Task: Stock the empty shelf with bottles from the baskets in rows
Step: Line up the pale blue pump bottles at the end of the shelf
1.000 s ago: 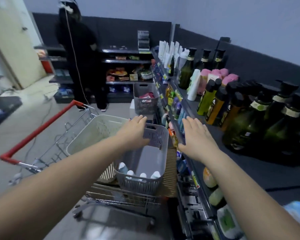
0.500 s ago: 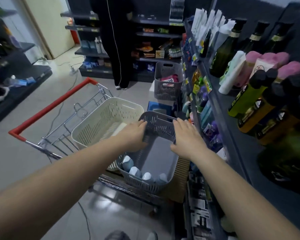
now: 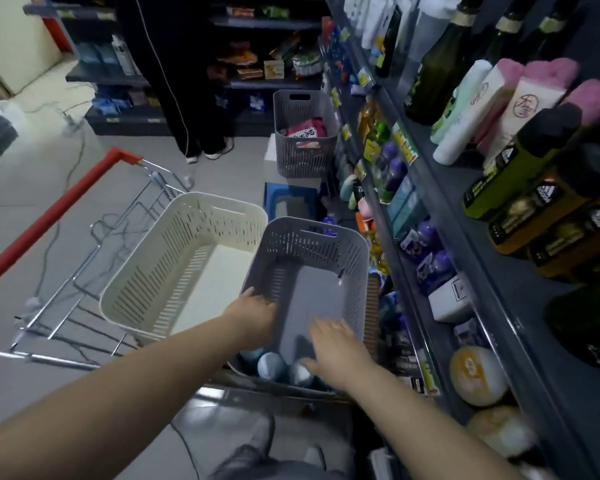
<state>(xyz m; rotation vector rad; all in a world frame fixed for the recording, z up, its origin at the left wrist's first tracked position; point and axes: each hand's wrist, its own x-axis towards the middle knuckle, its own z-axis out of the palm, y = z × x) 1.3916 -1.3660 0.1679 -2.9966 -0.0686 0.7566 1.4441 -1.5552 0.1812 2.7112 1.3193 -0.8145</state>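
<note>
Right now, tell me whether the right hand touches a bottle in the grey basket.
Cannot tell. Head view: the right hand overlaps a bottle in the grey basket; blur hides contact.

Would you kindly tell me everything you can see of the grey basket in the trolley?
The grey basket looks like plastic: rectangular, rounded corners, slotted walls, a handle slot in its far end. It stands upright in the trolley beside the cream basket. Its floor is mostly bare; a few blue-topped bottles sit at the near end. The left hand is at its left wall, grip unclear; the open right hand reaches in above the bottles.
</note>
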